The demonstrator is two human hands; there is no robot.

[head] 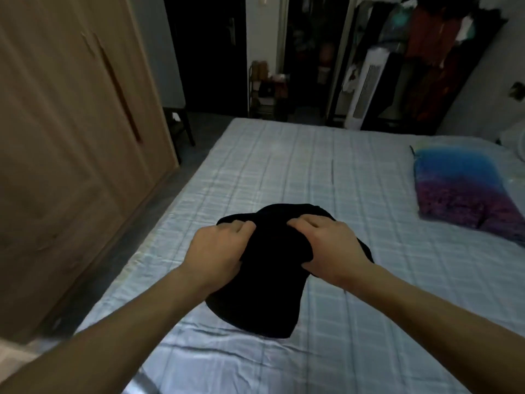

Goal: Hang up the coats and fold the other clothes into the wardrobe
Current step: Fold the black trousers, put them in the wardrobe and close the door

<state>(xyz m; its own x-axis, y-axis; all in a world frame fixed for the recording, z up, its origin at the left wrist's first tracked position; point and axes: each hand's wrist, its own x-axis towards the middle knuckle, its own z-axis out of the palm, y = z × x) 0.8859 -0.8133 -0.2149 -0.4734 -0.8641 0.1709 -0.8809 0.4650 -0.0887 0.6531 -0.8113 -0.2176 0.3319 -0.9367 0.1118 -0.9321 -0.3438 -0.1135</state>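
I'm watching both hands working a black garment [264, 280] at centre frame, low on the bed [284, 166]. It's lying bunched on the plaid sheet, near the bed's left edge, part lifted off the sheet by the grip. Too dark to tell what kind of garment it is, or whether it's a coat.

Left hand [218, 251] is gripping the garment's left side, fingers curled in and pinching a fold of cloth, thumb under. Right hand [326, 245] is doing the same on the right side, fingers [301, 221] bent and pressed together over the top, thumb tucked beneath the cloth. Hands are close together, just apart, cloth bridging between them. My guess: two-handed hold is keeping the bundle from falling open while it's being folded or picked up.

Wardrobe [71, 152] is filling the left of the frame, doors closed as far as I can see, so it's going to need opening before anything goes in. Bed sits just beside it, a narrow strip of floor between, probably why the bed is serving as the folding surface.

At right edge a blue-purple pillow [454, 186] is lying on the sheet, well apart from the garment. Upper right, clothes [426, 52] are hanging on a dark rack, with a white fan [366, 89] standing beside it. Frame is dim and soft, details beyond that I can't tell.
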